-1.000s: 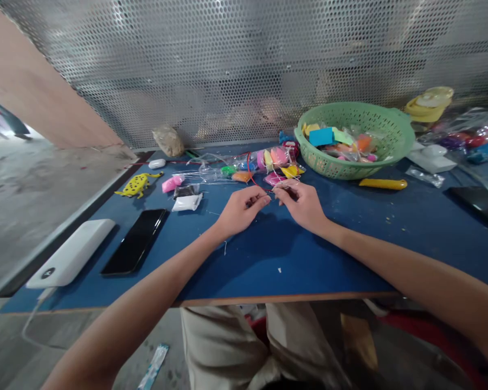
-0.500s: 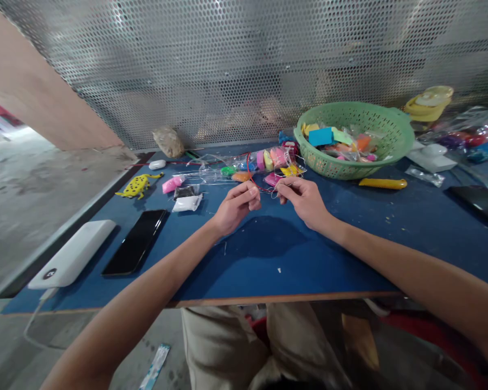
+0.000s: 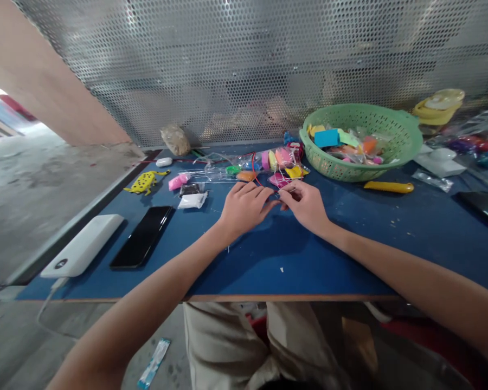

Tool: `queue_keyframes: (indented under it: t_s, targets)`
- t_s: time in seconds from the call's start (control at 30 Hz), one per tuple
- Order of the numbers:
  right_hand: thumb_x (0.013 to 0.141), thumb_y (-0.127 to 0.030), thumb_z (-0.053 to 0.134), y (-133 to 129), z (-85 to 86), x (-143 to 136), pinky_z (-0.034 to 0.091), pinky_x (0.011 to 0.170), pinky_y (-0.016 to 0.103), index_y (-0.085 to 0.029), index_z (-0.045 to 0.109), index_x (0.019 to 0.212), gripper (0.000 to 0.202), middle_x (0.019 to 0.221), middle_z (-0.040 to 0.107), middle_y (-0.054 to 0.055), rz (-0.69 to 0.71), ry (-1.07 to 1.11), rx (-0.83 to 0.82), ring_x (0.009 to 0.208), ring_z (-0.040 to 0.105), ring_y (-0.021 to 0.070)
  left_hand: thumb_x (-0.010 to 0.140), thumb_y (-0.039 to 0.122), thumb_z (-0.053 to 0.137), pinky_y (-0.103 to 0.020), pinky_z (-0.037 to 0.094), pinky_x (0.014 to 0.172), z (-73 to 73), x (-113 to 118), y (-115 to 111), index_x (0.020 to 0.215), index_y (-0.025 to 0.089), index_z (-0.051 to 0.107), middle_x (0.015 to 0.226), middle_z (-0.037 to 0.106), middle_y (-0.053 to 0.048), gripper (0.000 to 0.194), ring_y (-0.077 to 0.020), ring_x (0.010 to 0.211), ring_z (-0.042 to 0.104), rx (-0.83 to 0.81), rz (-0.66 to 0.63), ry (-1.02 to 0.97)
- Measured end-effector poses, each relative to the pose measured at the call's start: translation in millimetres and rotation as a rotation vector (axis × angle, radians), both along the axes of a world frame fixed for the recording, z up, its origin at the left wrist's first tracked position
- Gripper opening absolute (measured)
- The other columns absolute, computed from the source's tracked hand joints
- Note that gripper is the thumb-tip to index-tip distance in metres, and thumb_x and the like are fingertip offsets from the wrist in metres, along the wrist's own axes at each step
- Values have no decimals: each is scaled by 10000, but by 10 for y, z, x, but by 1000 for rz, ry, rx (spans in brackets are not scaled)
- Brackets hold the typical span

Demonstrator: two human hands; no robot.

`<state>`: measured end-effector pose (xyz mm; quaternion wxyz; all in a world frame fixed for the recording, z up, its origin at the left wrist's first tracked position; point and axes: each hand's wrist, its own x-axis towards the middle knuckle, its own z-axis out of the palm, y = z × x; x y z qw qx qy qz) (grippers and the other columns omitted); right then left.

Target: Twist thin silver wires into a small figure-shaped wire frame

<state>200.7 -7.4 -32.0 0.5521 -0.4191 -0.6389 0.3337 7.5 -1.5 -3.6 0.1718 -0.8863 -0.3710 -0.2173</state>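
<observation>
Red cord (image 3: 252, 162): curving up from the fingertips over the middle of the blue table (image 3: 329, 268), with its lower end running in between the two hands.
Right hand (image 3: 307, 208): thumb and forefinger pressed together in a pinch, apparently on the cord, other fingers curled.
Left hand (image 3: 246, 206): back turned up, fingers lying close together, thumb stretched across to meet the right fingertips; I can't tell from here whether it grips anything.
Just beyond the hands: orange packet (image 3: 246, 176), magenta packet (image 3: 278, 180) and yellow packet (image 3: 296, 171), near one another.
Green basket (image 3: 341, 171): past the right hand, filled with colourful pieces; a yellow tool (image 3: 389, 187) lies in front.
Off to the left: pink packet (image 3: 179, 181), black packet (image 3: 190, 189), white packet (image 3: 192, 201) and a spotted yellow toy (image 3: 146, 183).
Black phone (image 3: 142, 238): flat on the table, beside a white power bank (image 3: 83, 246).
</observation>
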Motion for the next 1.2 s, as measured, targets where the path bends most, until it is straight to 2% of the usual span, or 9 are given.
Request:
queue_keyframes:
  t_s: [0.17,0.37,0.47,0.6,0.77,0.83,0.9,1.0,1.2]
  targets:
    - [886,-373,626,32,-49,2,531,570,281,-194,646,840,186,670,661,-1,-25,-47,53,554,664,154,1028,399,456,-423,417,911,-25,18,-40,1100,205,667,918,746,-89,295,-258,937,644,77,40,44]
    - [895,-359,608,52,-107,-8,529,586,307,-209,612,843,159,746,681,14,-43,-93,93,577,664,168,1023,260,430,-391,423,851,-32,72,-80,937,192,657,893,713,-88,252,-245,916,622,47,-5,79]
    - [901,-347,601,43,-101,-5,526,626,310,-215,601,849,141,749,670,14,-32,-148,129,620,649,169,1017,269,442,-368,427,808,-56,70,-32,914,186,654,887,712,-78,249,-226,878,619,-81,-68,29]
    - [913,-366,594,38,-58,22,510,646,304,-212,619,876,160,739,666,13,-43,-194,140,641,632,167,1024,275,434,-341,436,836,-63,22,58,942,195,653,896,719,-40,247,-186,847,631,-302,-206,-130]
    - [906,-387,614,79,-48,50,489,594,278,-197,630,838,202,718,652,2,-29,-93,61,579,617,138,1034,294,425,-280,472,810,-38,-21,85,946,190,640,902,714,-22,254,-146,837,644,-554,-343,-332]
    - [889,-393,640,101,-64,54,485,565,268,-190,632,833,211,697,652,-2,-18,0,-11,553,608,130,1032,302,429,-283,476,819,-24,-41,90,951,192,648,909,717,-25,258,-147,845,645,-556,-351,-328]
    - [875,-403,658,114,-77,55,482,544,262,-185,637,841,221,670,650,-5,3,81,-78,542,599,127,1021,298,444,-322,464,893,-9,-67,104,957,198,662,933,728,-34,248,-165,892,648,-498,-351,-262]
    - [874,-420,665,107,-69,53,490,545,262,-184,641,849,238,666,653,-4,26,118,-87,549,600,127,1016,288,441,-372,439,966,13,-102,126,962,202,668,959,734,-45,249,-187,954,646,-427,-346,-183]
    - [904,-457,631,41,-4,38,552,619,293,-196,628,853,266,767,689,21,14,53,6,601,655,142,1019,349,453,-327,477,842,14,-83,89,969,198,654,904,717,-35,256,-176,863,649,-432,-278,-203]
